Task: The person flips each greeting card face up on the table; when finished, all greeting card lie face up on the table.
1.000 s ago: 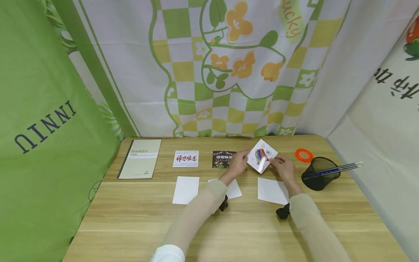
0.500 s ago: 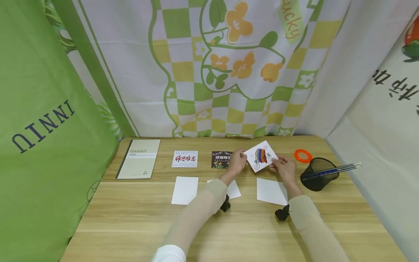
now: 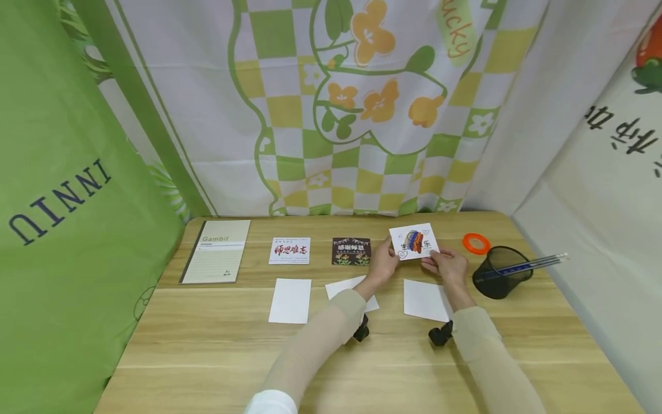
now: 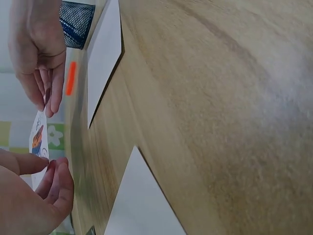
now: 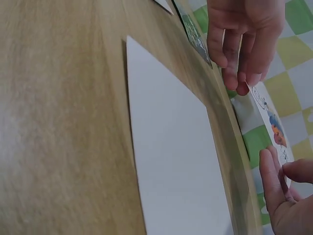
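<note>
A square white card (image 3: 414,240) with a colourful drawing and dark characters is held up over the back right of the table. My left hand (image 3: 383,263) pinches its left lower edge between thumb and fingers. At the lower right corner, my right hand (image 3: 450,267) pinches it too, thumb on the printed face. Both wrist views show the card (image 5: 274,127) nearly edge-on, stretched between the two hands. Below the hands lie blank white sheets; one sheet (image 3: 426,300) is under the right forearm, and another sheet (image 3: 351,287) is partly covered by the left forearm.
Left of the hands lie a dark card (image 3: 351,252), a white card with red characters (image 3: 289,250), a third blank sheet (image 3: 289,301) and a notebook (image 3: 217,252). On the right are an orange tape ring (image 3: 476,244) and a black mesh cup (image 3: 501,273) holding pencils.
The card has been turned in the hands from a diamond tilt to nearly level, its drawing now upright. The left hand has shifted to its lower left edge.
</note>
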{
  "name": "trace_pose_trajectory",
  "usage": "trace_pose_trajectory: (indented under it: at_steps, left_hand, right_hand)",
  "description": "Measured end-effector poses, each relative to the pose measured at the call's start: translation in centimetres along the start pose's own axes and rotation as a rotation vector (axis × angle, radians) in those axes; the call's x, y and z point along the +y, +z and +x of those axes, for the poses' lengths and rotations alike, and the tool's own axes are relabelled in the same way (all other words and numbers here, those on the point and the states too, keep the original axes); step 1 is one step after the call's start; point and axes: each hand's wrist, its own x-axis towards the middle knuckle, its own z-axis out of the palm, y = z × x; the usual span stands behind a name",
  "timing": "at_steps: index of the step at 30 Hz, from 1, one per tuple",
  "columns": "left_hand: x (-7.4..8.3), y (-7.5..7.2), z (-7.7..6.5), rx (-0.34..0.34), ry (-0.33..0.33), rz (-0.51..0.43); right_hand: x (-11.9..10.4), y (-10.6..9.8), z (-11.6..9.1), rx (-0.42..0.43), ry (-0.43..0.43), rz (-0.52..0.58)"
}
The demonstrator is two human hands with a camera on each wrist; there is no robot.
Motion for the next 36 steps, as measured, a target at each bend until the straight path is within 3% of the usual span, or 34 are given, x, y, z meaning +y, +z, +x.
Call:
trace_pose_trajectory:
  at_steps: [5,13,21,25,27,28,32,36]
  left_hand:
    - [-0.2,0.3,0.1,0.0,0.018,0.026]
    - [-0.4,0.6,0.3,-0.054,-0.045,0.024]
    - [-0.3,0.9,0.9,-0.064,-0.115,0.112]
    - [0.1,0.6,1.4,-0.082,-0.162,0.166]
    - [-0.1,0.7,1.9,-0.122,-0.202,0.164]
    - [-0.9,1.3,2.3,-0.122,-0.186,0.166]
    - [-1.7,1.9,3.0,-0.169,-0.204,0.154]
    - [-1.7,1.8,2.9,-0.171,-0.195,0.155]
  right_hand:
    - [0.2,-0.2,0.2,0.008,-0.037,-0.109]
    - [0.6,-0.7,0.1,0.069,-0.271,-0.666]
    - [0.3,-0.7,0.2,-0.007,-0.293,-0.977]
    - [0.1,-0.5,0.4,-0.023,-0.292,-1.094]
    - [0.0,-0.5,0.5,-0.031,-0.293,-1.131]
    - [0.0,-0.5,0.5,-0.035,-0.294,-1.145]
    - [0.1,-0.5,0.6,-0.049,-0.29,-1.174]
    - [0.3,-0.5,0.7,-0.051,-0.291,-1.186]
